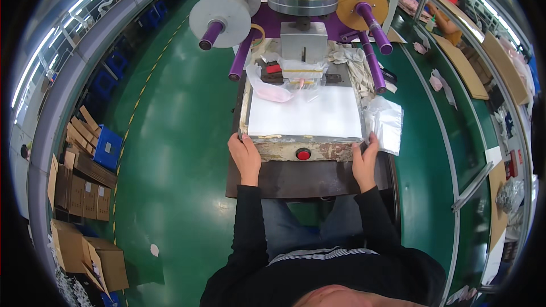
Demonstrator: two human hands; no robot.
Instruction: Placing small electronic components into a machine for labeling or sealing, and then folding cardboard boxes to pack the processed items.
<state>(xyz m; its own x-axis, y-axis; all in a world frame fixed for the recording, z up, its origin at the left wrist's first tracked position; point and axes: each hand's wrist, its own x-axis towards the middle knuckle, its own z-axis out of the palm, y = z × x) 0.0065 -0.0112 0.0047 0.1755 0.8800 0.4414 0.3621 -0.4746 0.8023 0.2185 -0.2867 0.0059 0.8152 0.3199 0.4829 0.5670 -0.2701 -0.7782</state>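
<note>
In front of me stands a machine base (333,152) with worn, peeling paint and a red button (303,153) on its front. My left hand (246,159) is closed around its left front corner. Around the right front corner, my right hand (365,162) grips likewise, thumb and fingers on either side of a dark part. A white sheet (304,115) covers the worktop between them. Behind it, a pinkish item in clear plastic (303,81) lies under the grey press head (304,42). A translucent pouch with pink contents (270,91) rests on the sheet's left rear.
Clear plastic bags (387,125) hang over the base's right edge. A grey reel (220,20) and a brown disc (362,10) flank the press, with purple rods (372,62) jutting toward me. Cardboard boxes (85,193) and a blue crate (108,148) stand left; a conveyor (438,136) runs along the right.
</note>
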